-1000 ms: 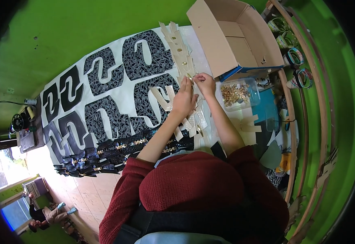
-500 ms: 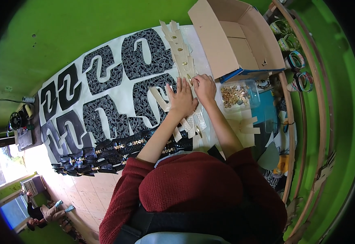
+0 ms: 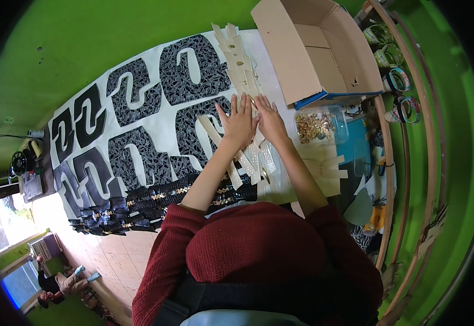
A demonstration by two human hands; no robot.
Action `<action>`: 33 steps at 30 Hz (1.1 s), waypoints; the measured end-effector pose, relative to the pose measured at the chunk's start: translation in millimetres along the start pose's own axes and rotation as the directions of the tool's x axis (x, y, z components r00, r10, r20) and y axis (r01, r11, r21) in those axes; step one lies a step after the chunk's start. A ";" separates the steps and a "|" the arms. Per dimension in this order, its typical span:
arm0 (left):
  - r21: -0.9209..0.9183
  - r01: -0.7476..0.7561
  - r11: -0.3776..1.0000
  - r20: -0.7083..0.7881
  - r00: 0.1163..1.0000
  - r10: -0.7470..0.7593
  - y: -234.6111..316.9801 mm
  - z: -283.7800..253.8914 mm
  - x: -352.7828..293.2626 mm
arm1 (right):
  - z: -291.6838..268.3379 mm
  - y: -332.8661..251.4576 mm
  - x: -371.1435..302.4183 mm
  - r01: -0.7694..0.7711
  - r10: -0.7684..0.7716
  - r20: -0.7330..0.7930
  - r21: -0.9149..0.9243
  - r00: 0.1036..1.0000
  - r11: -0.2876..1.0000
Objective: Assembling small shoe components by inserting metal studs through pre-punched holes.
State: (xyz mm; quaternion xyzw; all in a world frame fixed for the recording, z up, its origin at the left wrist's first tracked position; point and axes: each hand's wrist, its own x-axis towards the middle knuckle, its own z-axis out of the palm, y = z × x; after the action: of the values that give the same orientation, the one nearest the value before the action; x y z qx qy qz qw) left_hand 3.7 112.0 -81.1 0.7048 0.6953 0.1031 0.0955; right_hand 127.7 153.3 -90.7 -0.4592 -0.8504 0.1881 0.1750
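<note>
A row of overlapping cream strips (image 3: 249, 73) with gold ornaments (image 3: 239, 63) runs toward the far edge of the table. My left hand (image 3: 239, 125) rests flat on the near part of this row, fingers stretched and the thumb spread to the left. Beside it, my right hand (image 3: 271, 124) lies with its fingers extended over the strips, next to a gold ornament (image 3: 253, 102). Neither hand is wrapped round anything. Loose cream textured strips (image 3: 210, 130) lie under and left of my left wrist. Another gold ornament (image 3: 265, 174) sits on the strips nearer me. My palms hide part of the row.
Right of my hands stands a clear plastic tub (image 3: 343, 130) of small gold pieces, with an open cardboard box (image 3: 288, 51) behind it. Black patterned cut-outs (image 3: 177, 81) cover the left side, and dark shiny strips (image 3: 131, 209) line the near edge. A person (image 3: 63, 283) is at lower left.
My right hand has uncurled from around a gold ornament and now lies with fingers straight. It has moved slightly nearer, closer beside my left hand, which has barely shifted.
</note>
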 end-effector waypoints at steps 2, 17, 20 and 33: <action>-0.009 -0.004 1.000 0.041 0.999 0.004 -2.2 -5.2 0.0 | -0.4 1.1 -3.1 -0.017 0.016 0.016 0.031 1.000 0.999; -0.026 -0.038 0.999 0.143 0.989 0.041 -8.5 -14.3 -7.8 | -23.1 -16.2 -5.6 -0.074 0.069 -0.089 -0.060 0.994 0.995; 0.004 -0.042 0.999 0.128 0.991 0.041 -8.1 -11.8 -6.7 | -20.2 -14.9 -4.6 -0.139 0.139 -0.006 0.000 0.990 0.990; 0.197 -0.013 0.980 0.157 0.987 -0.018 1.1 -3.5 -1.9 | -9.2 -14.4 -0.8 -0.097 0.147 0.202 -0.239 0.968 0.966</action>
State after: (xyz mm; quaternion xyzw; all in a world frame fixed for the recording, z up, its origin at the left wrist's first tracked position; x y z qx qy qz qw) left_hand 3.7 110.1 -77.5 0.7158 0.6933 -0.0229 0.0799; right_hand 122.1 146.8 -75.9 -0.5046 -0.8502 0.1495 0.0151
